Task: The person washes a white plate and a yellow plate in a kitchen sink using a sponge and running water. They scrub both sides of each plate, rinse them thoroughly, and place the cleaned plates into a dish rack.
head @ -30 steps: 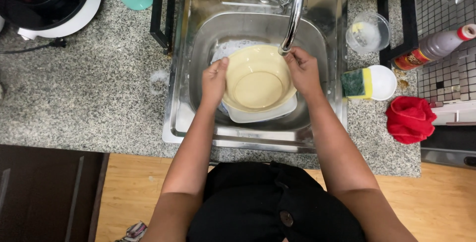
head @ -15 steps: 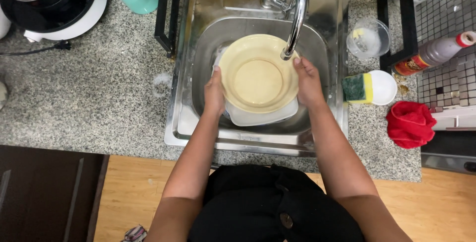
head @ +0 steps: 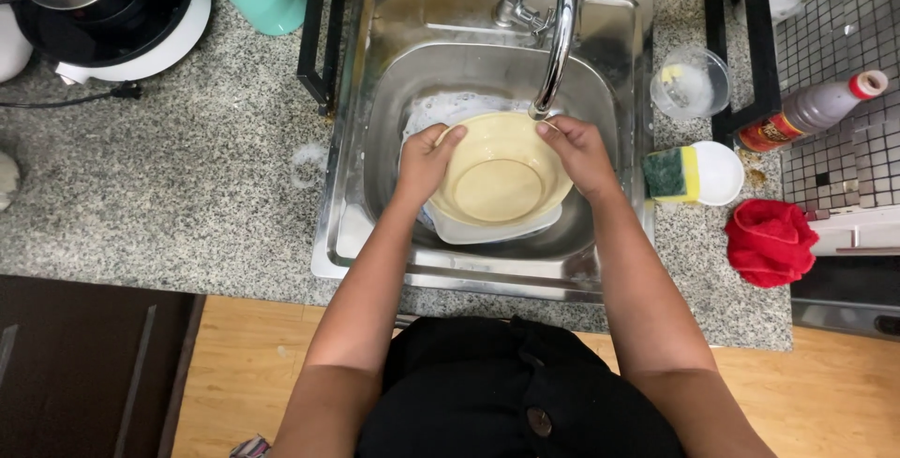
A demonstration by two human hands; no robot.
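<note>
Cream bowl (head: 500, 177) gripped by both hands, left hand (head: 427, 160) on left rim, right hand (head: 579, 150) on right rim, inside steel sink (head: 619, 55) under faucet (head: 561, 27). White dish (head: 487, 230) beneath. Sponge (head: 673, 173) and red cloth (head: 771, 242) on granite worktop (head: 169, 177), right of sink.
</note>
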